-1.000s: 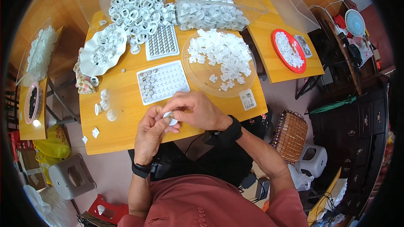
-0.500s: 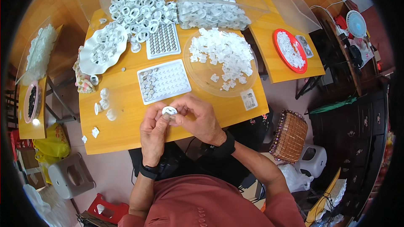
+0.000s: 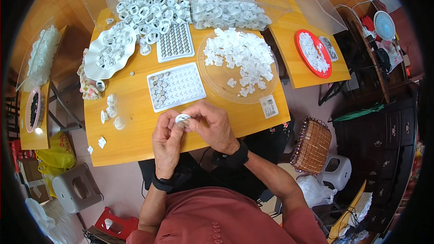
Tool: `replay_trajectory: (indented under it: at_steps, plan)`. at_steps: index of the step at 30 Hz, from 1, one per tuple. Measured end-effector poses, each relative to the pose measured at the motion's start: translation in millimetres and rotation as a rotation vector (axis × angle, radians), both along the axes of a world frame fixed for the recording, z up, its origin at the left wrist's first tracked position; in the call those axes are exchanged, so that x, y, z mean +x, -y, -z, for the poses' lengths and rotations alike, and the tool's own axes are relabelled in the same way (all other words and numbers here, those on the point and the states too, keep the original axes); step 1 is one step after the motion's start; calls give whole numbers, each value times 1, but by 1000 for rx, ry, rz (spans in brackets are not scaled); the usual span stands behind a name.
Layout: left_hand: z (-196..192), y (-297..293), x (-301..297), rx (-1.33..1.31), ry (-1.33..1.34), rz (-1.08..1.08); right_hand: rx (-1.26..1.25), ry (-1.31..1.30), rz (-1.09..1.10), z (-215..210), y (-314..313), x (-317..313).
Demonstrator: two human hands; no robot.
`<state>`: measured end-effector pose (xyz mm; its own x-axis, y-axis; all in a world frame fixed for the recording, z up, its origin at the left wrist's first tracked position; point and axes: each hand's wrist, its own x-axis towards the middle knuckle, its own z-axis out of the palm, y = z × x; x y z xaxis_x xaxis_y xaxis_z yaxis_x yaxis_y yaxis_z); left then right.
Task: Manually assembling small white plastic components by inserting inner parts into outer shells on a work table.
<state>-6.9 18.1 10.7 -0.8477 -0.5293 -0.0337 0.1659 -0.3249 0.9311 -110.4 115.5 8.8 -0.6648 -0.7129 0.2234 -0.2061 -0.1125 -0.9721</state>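
Between both hands, just above the table's near edge, is a small round white plastic part (image 3: 182, 117) with a dark marking on its face. My left hand (image 3: 166, 141) is closed, thumb and fingers pinching the part from the left. My right hand (image 3: 211, 129) is closed on its right side, the thumb pressed against it. Fingers hide its lower side. Beyond the hands lies a white tray (image 3: 190, 85) with round silver button cells (image 3: 158, 89) in its left pockets. Farther back a second tray (image 3: 175, 43) is filled with such cells.
Small white pieces (image 3: 242, 56) lie on a clear round tray (image 3: 212, 88). White housings heap up at the back (image 3: 147, 4), in a clear bin (image 3: 230, 9) and on a scalloped plate (image 3: 101, 68). Several white parts (image 3: 111, 111) stand at left. A red plate (image 3: 326, 71) rests on the side table.
My hands stay around the white part, and the right thumb has shifted slightly on it. The whole view has moved a little; the table items keep their places.
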Motion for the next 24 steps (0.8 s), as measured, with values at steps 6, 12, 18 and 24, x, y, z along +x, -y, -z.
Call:
replay_trajectory:
  at_steps: [6, 12, 18, 24]
  plan:
    - [3, -3, 1, -113, 56, -35, 5, -81, 19, -3, -1, -1]
    - [8, -4, 3, -175, 58, -48, 22, -158, 26, -1, -2, -2]
    - [9, -2, 1, -125, 15, -19, -19, 36, -28, 6, 0, -3]
    - [9, -7, 2, -182, 32, -73, 13, -53, 14, 3, 0, 0]
